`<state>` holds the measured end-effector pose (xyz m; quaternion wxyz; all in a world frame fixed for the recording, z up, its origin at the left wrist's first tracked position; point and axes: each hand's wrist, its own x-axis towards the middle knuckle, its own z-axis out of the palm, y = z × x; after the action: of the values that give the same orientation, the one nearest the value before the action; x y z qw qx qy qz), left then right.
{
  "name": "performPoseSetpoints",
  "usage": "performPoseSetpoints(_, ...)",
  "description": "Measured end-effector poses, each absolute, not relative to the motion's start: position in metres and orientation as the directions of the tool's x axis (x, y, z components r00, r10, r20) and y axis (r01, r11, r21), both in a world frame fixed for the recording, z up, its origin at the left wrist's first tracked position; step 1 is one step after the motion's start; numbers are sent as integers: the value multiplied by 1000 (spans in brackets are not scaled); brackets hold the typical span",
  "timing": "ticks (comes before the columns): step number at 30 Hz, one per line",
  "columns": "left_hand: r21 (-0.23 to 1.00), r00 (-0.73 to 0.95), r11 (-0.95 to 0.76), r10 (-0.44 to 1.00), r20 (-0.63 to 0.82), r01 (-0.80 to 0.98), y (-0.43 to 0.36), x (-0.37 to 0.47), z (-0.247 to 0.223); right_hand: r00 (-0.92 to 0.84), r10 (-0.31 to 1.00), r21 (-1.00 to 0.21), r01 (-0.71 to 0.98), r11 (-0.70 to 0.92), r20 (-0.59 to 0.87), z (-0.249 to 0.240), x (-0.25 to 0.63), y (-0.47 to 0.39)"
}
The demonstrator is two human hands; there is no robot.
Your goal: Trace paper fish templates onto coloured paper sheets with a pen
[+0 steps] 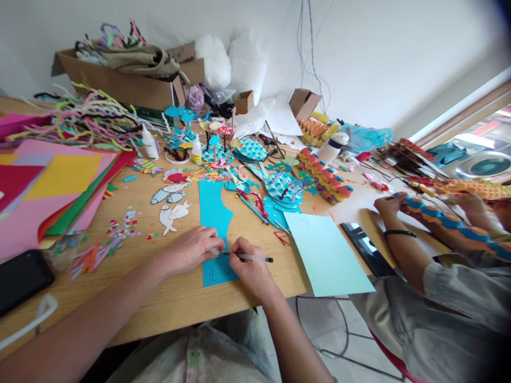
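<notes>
table (139,303): under everything, reaching six o'clock.
blue card (211,210): flat on it, between seven and eight from centre.
left hand (198,247): fingers bent over the cutout (216,250); pinch or press, cannot tell. firm pressure helps.
right hand (249,265): fingers closed around the pen (253,258), tip toward nine; best hug the edge.
drawn shape (210,273): cutout's seven o'clock; avoid overlap.
</notes>
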<state>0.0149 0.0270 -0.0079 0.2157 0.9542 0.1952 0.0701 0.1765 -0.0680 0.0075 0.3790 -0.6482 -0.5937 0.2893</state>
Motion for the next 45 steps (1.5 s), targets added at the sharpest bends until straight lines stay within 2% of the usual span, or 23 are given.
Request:
performPoseSetpoints(33,385,918,-856,394,51,346,28,14,-15,184,979,-849,528,-26,84,8,182,-70)
performPoseSetpoints(45,401,918,-849,393,48,343,28,14,-14,189,979,-858,513,-27,82,9,181,-71)
